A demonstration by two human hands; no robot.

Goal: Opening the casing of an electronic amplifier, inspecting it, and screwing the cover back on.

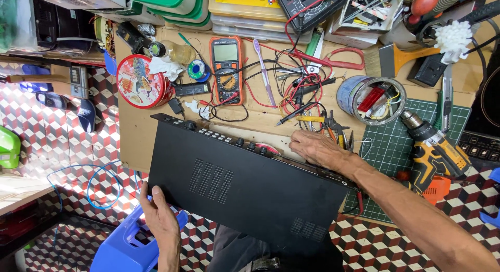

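Black sheet-metal amplifier case (245, 183), broad, flat and rectangular, lies tilted across the near edge of the worktop (135, 131), its matte lid punched with slotted vent grilles and its far long edge lined with small round knobs. At its near left corner the left hand (160, 216) grips the edge, fingers (147, 191) curled together around the corner from below. Under that hand stands a blue moulded plastic stool (125, 246) on a floor of red, white and black cube-pattern tiles.

Further back on the bare cardboard-brown worktop sits a round red tin lid (140, 82) with a printed picture, then an orange-cased multimeter (227, 64) with a grey screen and a dial, amid a tangle of thin red and black test leads (291, 84). A slim lilac toothbrush (264, 69) lies beside it.

The right hand (319, 149) rests flat on the case's far edge near the knobs, fingers (298, 142) stretched out and close together, pinching nothing. Beyond it stands a round metal can (371, 97) stuffed with wires and red parts, on a green gridded cutting mat (390, 147). A yellow-and-black cordless drill (436, 149) with a steel chuck lies on the mat's right side.
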